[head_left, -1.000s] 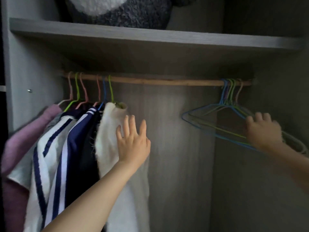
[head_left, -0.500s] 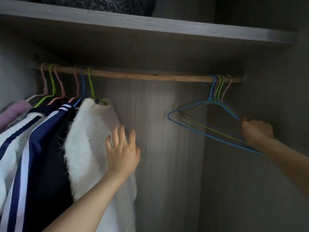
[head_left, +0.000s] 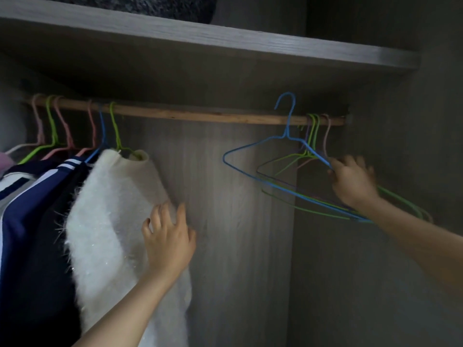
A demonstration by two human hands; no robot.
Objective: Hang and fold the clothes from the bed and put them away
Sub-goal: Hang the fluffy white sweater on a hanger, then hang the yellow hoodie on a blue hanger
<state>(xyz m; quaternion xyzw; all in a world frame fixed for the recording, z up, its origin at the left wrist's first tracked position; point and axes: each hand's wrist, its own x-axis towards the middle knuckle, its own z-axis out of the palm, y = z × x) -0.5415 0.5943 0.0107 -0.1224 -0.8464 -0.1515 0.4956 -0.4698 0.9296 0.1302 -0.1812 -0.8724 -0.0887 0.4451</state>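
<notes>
1. The right hand (head_left: pixel 350 181) grips the blue wire hanger (head_left: pixel 291 111) by its right shoulder, fingers curled round the wire. The hook stands above the wooden rod (head_left: pixel 200 115), clear of it. Held from one end like that, the thin frame could swing or twist in the fingers and slip out.

2. The blue hanger's lower bar crosses the green, purple and pink empty hangers (head_left: pixel 313 131) bunched at the right end of the rod. From where I stand they look interlaced. A straight pull outward could drag one or more off the rod and send them to the wardrobe floor.

3. The shelf (head_left: pixel 225 38) sits close over the rod. If the hanger goes any higher, its hook could knock the underside. If it drops too soon, the hook could catch the rod again.

4. The left hand (head_left: pixel 167 236) holds nothing. Its fingers are spread and laid against the right edge of the white fluffy sweater (head_left: pixel 107 221), which hangs at the left of the rod beside a navy striped top (head_left: pixel 30 196). A harder push could slide the sweater's neck off its green hanger, or snag the long fibres.

5. No bed and no unhung clothes are in view, so I judge the hanger must be carried away from here. A loose grip on the way could drop it.
</notes>
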